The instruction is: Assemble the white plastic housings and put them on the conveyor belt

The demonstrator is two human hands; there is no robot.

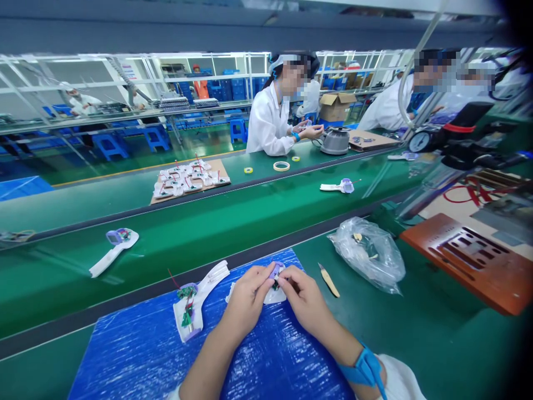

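Observation:
My left hand (246, 303) and my right hand (305, 300) meet over a blue mat (145, 350), both pinching a small white and purple device part (275, 280) with wires between the fingertips. Just left of my hands lies an open white handheld shell (195, 303) with a green circuit board and red wire showing inside. A blue wrist strap (366, 369) circles my right wrist.
A small knife-like tool (328, 279) and a clear plastic bag (368, 253) lie to the right. Finished white devices (113, 250) (338, 186) rest on the green conveyor. A cardboard tray of parts (189, 180), tape rolls (281, 165), an orange fixture plate (470, 258) and people in white coats stand beyond.

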